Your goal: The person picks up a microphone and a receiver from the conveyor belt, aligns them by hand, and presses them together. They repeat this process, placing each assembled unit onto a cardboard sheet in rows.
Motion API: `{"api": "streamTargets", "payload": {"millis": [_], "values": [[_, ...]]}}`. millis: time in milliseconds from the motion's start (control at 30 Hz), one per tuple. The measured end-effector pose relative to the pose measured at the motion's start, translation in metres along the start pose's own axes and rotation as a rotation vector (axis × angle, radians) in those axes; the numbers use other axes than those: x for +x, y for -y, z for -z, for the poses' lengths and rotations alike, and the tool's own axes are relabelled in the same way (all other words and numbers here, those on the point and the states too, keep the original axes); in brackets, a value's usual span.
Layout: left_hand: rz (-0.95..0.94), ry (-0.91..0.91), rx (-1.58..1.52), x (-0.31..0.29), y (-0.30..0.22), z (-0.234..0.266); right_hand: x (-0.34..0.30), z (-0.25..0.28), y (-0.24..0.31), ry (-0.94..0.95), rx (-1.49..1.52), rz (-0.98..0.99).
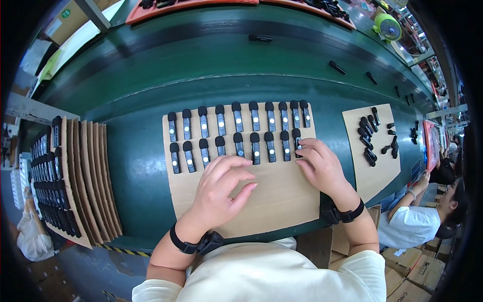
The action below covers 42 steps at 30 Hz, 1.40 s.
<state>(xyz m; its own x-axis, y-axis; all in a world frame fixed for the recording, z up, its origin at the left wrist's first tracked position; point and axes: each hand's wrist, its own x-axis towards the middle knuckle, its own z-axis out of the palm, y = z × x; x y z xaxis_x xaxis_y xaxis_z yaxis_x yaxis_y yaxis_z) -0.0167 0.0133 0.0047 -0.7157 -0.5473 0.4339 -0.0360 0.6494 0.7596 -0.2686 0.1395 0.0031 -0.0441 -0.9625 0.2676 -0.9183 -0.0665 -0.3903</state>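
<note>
So these mics [255, 148] are little slim dark sticks, fuzzy-looking black top, mostly a pale round dot on the body. I count 19 on the cardboard sheet [271, 201] on the green desk [141, 151]: 10 in the back row, 9 in front. Left hand [216, 191] has a wide grip, thumb well apart. Right hand [324, 171] has fingertips at the front row's rightmost mic, grip narrow-ish, can't tell if it's actually pinching.
</note>
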Motion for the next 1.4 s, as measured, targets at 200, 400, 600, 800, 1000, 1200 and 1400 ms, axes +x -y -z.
{"api": "streamTargets", "payload": {"millis": [200, 400, 600, 800, 1000, 1200, 1400], "values": [[0.018, -0.037, -0.064, 0.005, -0.008, 0.008, 0.011, 0.021, -0.021, -0.069, 0.153, -0.068], [0.044, -0.040, 0.016, 0.024, -0.009, 0.044, 0.045, 0.032, -0.109, -0.243, 0.171, -0.182], [-0.078, -0.027, 0.349, 0.082, 0.010, 0.120, 0.095, 0.031, -0.185, -0.405, -0.237, -0.213], [0.120, -0.022, 0.452, 0.132, 0.104, 0.194, 0.128, -0.004, -0.213, -0.443, -0.249, -0.460], [0.355, 0.034, 0.518, 0.175, 0.163, 0.210, 0.123, 0.001, -0.208, -0.385, -0.218, -0.492], [0.243, 0.216, 0.523, 0.220, 0.204, 0.179, 0.123, -0.001, -0.210, -0.457, -0.188, -0.410], [0.123, 0.357, 0.564, 0.270, 0.210, 0.136, 0.123, 0.002, -0.210, -0.508, -0.128, -0.439]]}}
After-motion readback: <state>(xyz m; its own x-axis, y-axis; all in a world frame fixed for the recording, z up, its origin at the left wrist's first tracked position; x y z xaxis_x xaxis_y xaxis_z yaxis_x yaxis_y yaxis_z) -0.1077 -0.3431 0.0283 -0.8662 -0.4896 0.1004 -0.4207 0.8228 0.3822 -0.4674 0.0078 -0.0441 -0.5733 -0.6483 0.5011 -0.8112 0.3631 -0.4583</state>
